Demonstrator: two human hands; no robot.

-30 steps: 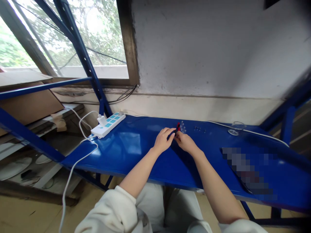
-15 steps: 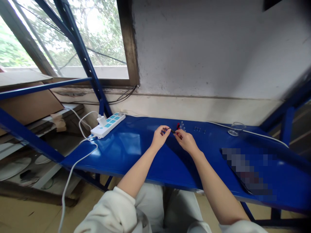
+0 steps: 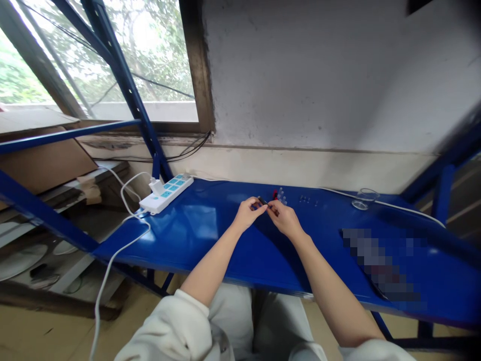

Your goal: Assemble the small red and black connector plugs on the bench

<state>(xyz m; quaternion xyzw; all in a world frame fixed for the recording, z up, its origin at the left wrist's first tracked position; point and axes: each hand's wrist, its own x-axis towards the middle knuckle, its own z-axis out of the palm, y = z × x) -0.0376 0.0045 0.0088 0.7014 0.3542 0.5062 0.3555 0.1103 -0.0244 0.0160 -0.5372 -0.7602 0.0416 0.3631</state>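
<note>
Small dark piece (image 3: 263, 202) sits pinched between the fingertips of the left hand (image 3: 246, 214) and the right hand (image 3: 284, 219), just above the blue table (image 3: 210, 235) — it is tiny, so a loose pinch could let it slip and roll off

- Light: bright daylight from window (image 3: 158, 55), upper left; panes overexposed, foliage washed out.
- Glare: pale sheen on blue tabletop (image 3: 195, 225) below it.
- Shadows: soft, faint, beneath left hand (image 3: 246, 214) and right hand (image 3: 285, 220).
- Distortion: wide-angle bending at the edges; right edge dark, smeared.
- Focus: centre sharp; pixelated patch (image 3: 383, 265) on the tabletop at right.
</note>
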